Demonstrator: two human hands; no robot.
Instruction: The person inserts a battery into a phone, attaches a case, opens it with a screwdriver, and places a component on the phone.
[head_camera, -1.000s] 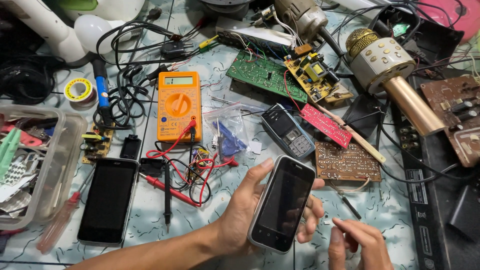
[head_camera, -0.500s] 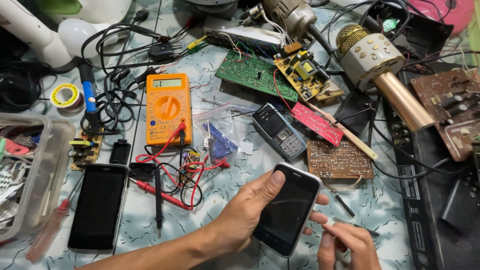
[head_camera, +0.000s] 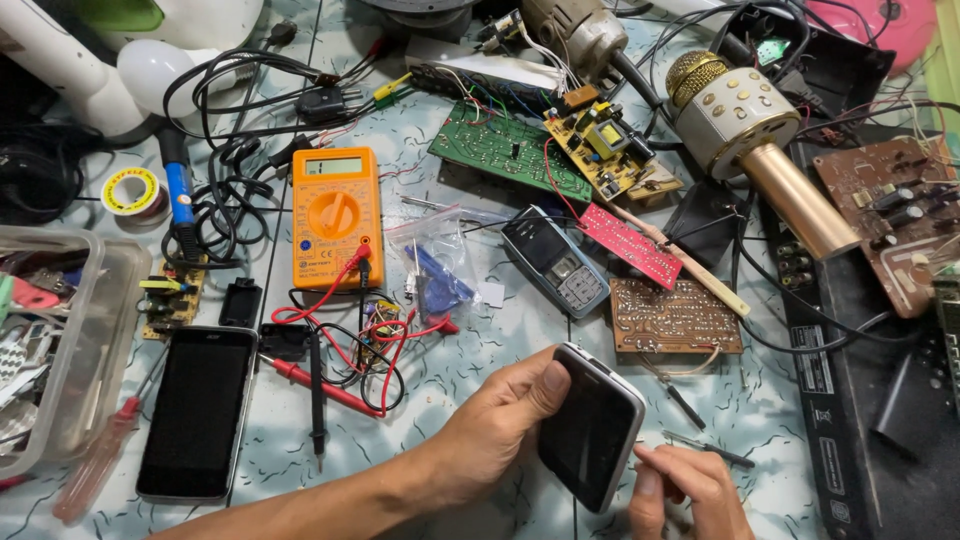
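My left hand (head_camera: 500, 425) grips a small black phone (head_camera: 590, 430) with a silver rim, thumb on its top corner, screen facing me, held just above the table at the lower middle. My right hand (head_camera: 690, 490) is at the phone's right edge with fingers pinched together; a thin dark tool (head_camera: 705, 450) lies right by its fingertips, and I cannot tell if the fingers grip it.
An orange multimeter (head_camera: 335, 215) with red and black probe leads lies to the left. A large black smartphone (head_camera: 195, 410), an old keypad phone (head_camera: 555, 262), several circuit boards (head_camera: 675, 315), a gold microphone (head_camera: 750, 130), a clear plastic box (head_camera: 60, 340) and tangled cables crowd the table.
The phone in my left hand has tilted and shifted right and lower. My right hand has closed in on its right edge.
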